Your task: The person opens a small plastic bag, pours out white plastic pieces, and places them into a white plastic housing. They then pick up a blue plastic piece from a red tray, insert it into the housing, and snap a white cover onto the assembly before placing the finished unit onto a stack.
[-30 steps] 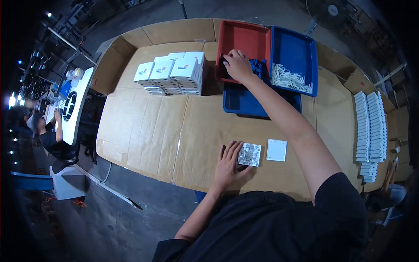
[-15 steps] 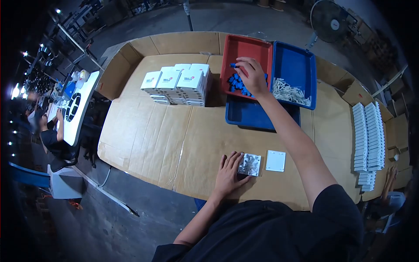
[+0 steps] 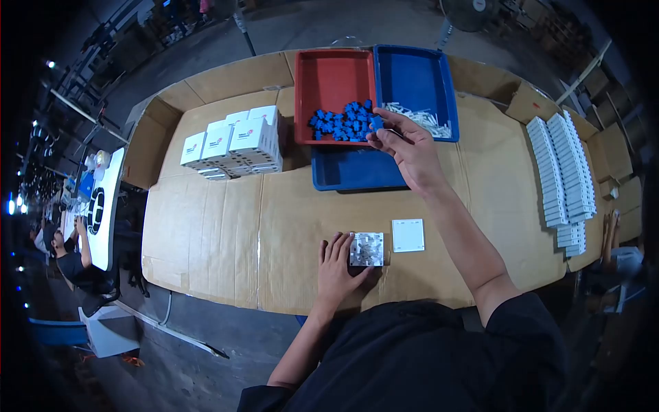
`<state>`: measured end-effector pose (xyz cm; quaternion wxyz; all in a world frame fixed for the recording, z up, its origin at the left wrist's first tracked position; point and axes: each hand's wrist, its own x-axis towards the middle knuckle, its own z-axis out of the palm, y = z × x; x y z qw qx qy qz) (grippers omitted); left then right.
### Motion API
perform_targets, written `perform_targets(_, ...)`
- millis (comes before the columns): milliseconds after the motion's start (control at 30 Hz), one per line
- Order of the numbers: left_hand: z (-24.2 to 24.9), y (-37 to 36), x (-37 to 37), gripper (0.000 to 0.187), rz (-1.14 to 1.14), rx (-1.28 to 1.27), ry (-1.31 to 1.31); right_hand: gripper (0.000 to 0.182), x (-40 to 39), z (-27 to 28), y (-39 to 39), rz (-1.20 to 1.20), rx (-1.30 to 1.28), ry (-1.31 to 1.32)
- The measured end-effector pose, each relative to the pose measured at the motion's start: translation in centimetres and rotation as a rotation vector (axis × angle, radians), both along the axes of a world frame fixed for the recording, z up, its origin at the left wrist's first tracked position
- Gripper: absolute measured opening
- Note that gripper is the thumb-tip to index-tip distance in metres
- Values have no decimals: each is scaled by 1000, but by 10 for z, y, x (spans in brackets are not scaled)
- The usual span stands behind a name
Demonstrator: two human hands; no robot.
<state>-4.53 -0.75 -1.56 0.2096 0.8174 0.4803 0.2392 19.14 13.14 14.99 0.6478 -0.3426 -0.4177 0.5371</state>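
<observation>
My left hand (image 3: 336,272) lies on the cardboard with its fingers spread. Its fingertips and thumb rest against the left and lower edges of an open, square white plastic housing (image 3: 366,249), whose inside has greyish parts. Just right of it lies a flat square white cover (image 3: 408,235). My right hand (image 3: 415,154) is raised over the near rim of the trays, pinching a small blue plastic piece (image 3: 377,123) between thumb and fingers. Beneath and left of it, a red tray (image 3: 336,75) holds a heap of similar blue pieces (image 3: 347,121).
A blue tray (image 3: 415,69) with thin white pieces (image 3: 425,122) adjoins the red one. Another blue tray (image 3: 350,170) sits partly beneath. Printed white boxes (image 3: 230,141) are stacked at left; white units (image 3: 563,172) stand in rows at right. A co-worker (image 3: 75,264) sits far left.
My right hand has come back toward me from the red tray with the blue piece, turning so its fingers show. My left hand stays at the housing. The whole view has shifted.
</observation>
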Motion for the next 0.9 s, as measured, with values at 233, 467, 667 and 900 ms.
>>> perform_targets(233, 0, 1, 2, 87, -10, -23, 4, 39, 13, -1, -37, -36, -54, -73)
perform_targets(467, 0, 2, -1, 90, -7, -24, 5, 35, 6, -87, -59, -146, -63, -363)
perform_targets(667, -2, 4, -3, 90, 2, -26, -32, 39, -14, -142, -107, -11, -234, -762)
perform_targets(900, -2, 4, -3, 94, 14, -27, -38, 32, -41, -153, -116, -40, 141, -1167)
